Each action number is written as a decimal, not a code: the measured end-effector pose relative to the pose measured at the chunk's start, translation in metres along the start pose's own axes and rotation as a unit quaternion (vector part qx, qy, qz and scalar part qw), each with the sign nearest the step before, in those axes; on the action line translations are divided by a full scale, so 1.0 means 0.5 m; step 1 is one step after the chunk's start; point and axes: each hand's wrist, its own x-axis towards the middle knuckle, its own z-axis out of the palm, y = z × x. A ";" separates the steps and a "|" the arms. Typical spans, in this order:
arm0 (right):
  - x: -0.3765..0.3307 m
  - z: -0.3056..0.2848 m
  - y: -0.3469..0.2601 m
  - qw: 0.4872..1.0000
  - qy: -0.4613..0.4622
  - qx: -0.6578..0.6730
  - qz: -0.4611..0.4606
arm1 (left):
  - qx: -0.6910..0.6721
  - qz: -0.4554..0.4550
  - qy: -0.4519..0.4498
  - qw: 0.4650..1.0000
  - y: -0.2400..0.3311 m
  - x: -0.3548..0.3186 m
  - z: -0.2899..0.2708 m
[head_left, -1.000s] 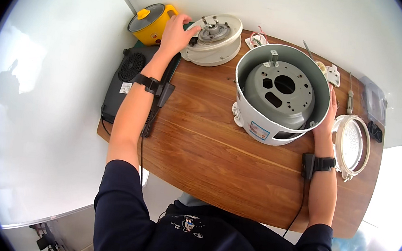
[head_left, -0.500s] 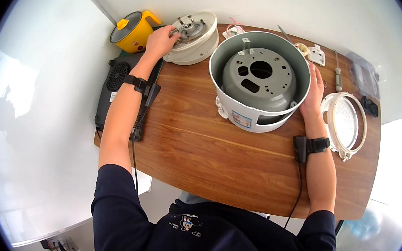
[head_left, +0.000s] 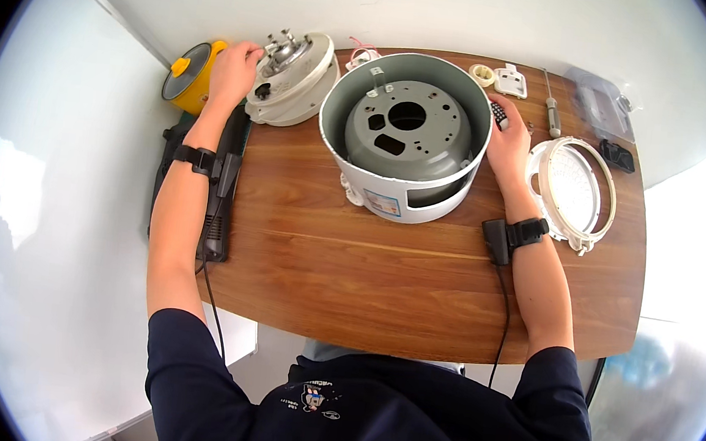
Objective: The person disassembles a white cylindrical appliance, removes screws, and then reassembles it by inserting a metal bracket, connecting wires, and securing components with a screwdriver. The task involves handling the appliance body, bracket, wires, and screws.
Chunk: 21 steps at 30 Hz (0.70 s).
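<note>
A large round white appliance housing, grey inside with a holed grey dome, stands in the middle of the table. To its left leans a white round base with a silver metal part on top. My left hand is beside this, its fingertips pinched at the metal part's left edge. Against the housing's right side, my right hand has its fingers curled by the rim. A small dark dotted piece shows under those fingers; what it is I cannot tell.
A yellow pot and a black flat appliance stand at the left. Along the back lie a tape roll and a white plate. At right are a screwdriver, a white ring and a black part.
The view has shifted, so most things sit further left. My right fingers went from flat to curled, exposing the dotted piece. The white base now leans differently, and its metal part stands out above the rim.
</note>
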 end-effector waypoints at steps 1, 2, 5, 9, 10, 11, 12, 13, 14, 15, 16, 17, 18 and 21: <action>0.001 -0.001 0.006 1.000 -0.005 -0.018 -0.015 | -0.011 -0.001 0.010 1.000 0.011 0.003 -0.010; -0.003 -0.005 -0.005 0.999 -0.014 -0.036 -0.013 | -0.021 -0.003 0.018 1.000 0.023 0.003 -0.024; -0.011 0.007 -0.009 0.995 -0.021 -0.075 -0.059 | -0.032 -0.011 0.028 0.999 0.032 0.001 -0.069; -0.006 0.005 0.006 0.991 -0.043 -0.110 -0.065 | -0.092 -0.012 0.023 0.995 0.083 -0.029 -0.114; -0.002 0.004 0.021 0.989 -0.052 -0.117 -0.075 | -0.108 -0.007 0.020 0.994 0.100 -0.039 -0.125; 0.003 0.002 0.037 0.986 -0.059 -0.133 -0.078 | -0.121 -0.002 0.020 0.992 0.116 -0.048 -0.141; 0.005 0.004 0.044 0.983 -0.066 -0.148 -0.081 | -0.125 0.017 0.021 0.992 0.124 -0.058 -0.156; 0.008 0.005 0.052 0.980 -0.073 -0.163 -0.083 | -0.129 0.037 0.022 0.991 0.133 -0.066 -0.170; 0.003 0.004 0.038 0.985 -0.078 -0.138 -0.061 | -0.131 0.053 0.022 0.990 0.139 -0.078 -0.183; 0.002 0.003 0.035 0.990 -0.071 -0.115 -0.037 | -0.124 0.070 0.018 0.990 0.150 -0.086 -0.201; 0.004 -0.002 0.035 0.994 -0.064 -0.093 -0.013 | -0.116 0.087 0.015 0.989 0.163 -0.092 -0.221; 0.003 -0.009 0.032 0.996 -0.055 -0.072 0.012 | -0.111 0.106 0.010 0.988 0.175 -0.096 -0.236; -0.002 -0.015 0.009 0.997 -0.050 -0.010 0.066 | -0.123 0.119 0.005 0.985 0.179 -0.100 -0.247; 0.020 -0.048 -0.029 0.995 -0.009 0.091 0.042 | -0.126 0.146 -0.001 0.981 0.201 -0.121 -0.285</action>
